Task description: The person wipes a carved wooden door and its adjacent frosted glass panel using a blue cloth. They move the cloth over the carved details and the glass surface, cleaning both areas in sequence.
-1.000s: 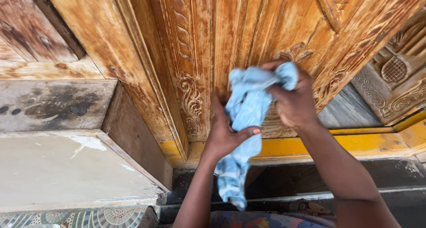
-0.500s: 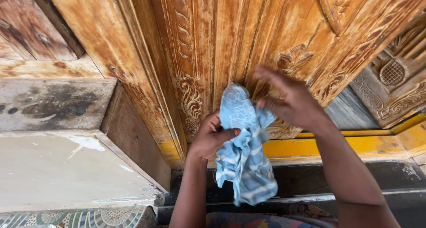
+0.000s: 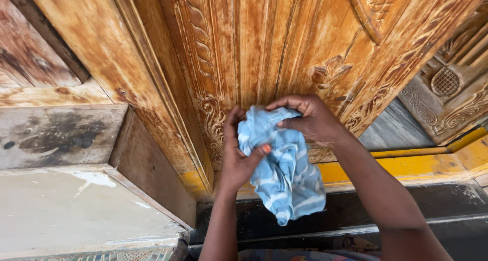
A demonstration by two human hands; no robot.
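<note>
Blue striped cloth [image 3: 284,169] in left hand [image 3: 239,159], right hand [image 3: 310,119].

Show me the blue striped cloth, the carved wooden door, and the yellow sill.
Blue striped cloth [image 3: 287,177], head view, middle of the hanging folds.
Carved wooden door [image 3: 269,42], head view, grooved centre panel.
Yellow sill [image 3: 406,167], head view, top face right of the arm.

We see no packages, labels, signs or screens in this view.
</note>
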